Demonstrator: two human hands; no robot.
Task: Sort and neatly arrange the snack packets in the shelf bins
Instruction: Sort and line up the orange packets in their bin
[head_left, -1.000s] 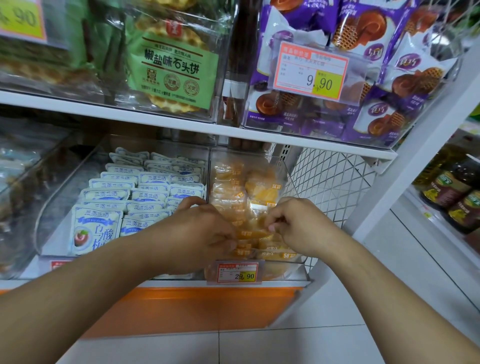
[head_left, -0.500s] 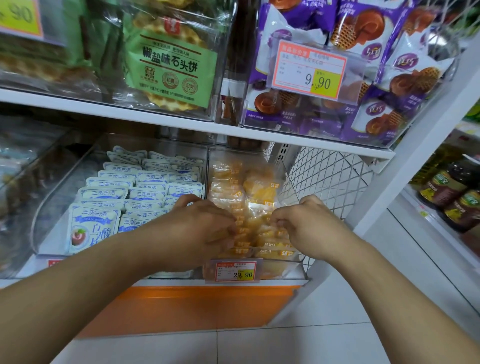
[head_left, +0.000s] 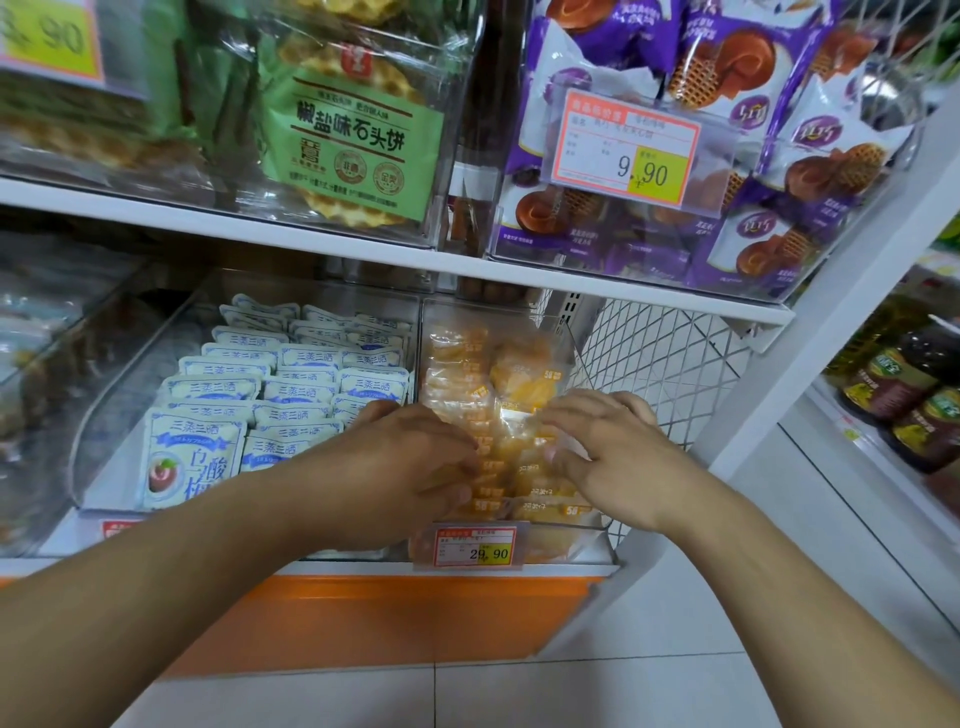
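Yellow packets (head_left: 511, 387), clear-wrapped with orange labels, fill the narrow clear bin (head_left: 563, 332), stacked in rows from front to back; left of that bin, white-and-blue packets (head_left: 291, 384) stand in overlapping rows in a wider bin (head_left: 130, 374).

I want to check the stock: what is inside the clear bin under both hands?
Small orange-yellow snack packets fill the clear plastic bin. The left hand and right hand cover the front ones.

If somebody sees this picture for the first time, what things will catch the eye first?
First, the two hands, left hand and right hand, pressing on the orange snack packets in the lower right bin. Next, the neat rows of blue-and-white packets in the bin to the left. Above, the purple packets with a 9.90 price tag stand out.
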